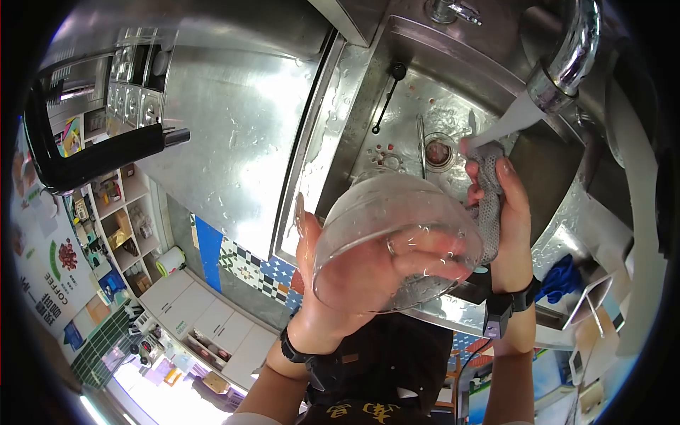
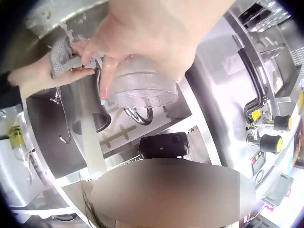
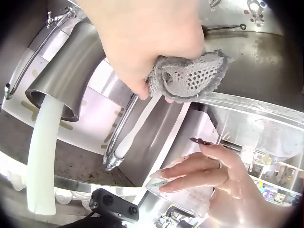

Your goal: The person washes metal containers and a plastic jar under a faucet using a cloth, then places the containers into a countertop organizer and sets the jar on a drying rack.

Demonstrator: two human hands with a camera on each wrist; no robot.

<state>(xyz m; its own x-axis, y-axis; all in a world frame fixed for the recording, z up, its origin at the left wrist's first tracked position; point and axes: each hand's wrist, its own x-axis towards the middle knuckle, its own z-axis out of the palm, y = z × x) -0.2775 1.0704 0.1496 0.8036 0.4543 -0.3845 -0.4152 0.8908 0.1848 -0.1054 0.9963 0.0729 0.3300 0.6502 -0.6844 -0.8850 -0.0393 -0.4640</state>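
My left hand [image 1: 333, 297] grips a clear, see-through bowl [image 1: 368, 191], tilted over the front of the sink [image 1: 340, 134]. Its thumb lies along the outside, and a ringed finger shows through the wall. In the left wrist view the bowl [image 2: 142, 92] hangs below that hand [image 2: 147, 28]. My right hand [image 1: 516, 219] holds a grey mesh cloth [image 1: 489, 205], bunched up beside the bowl. Water [image 1: 513, 117] pours from the chrome faucet [image 1: 556, 85] onto the cloth and fingers. The right wrist view shows the cloth [image 3: 194, 78] folded, with its holes and ragged edge.
A black-ended thin rod [image 1: 388, 99] and small red bits lie in the basin by the drain [image 1: 439, 152]. Another tap [image 1: 453, 10] stands behind. A wet steel counter [image 1: 234, 127] is at left, with a black handle [image 1: 106, 156] jutting over it. A blue cloth [image 1: 559, 276] lies at right.
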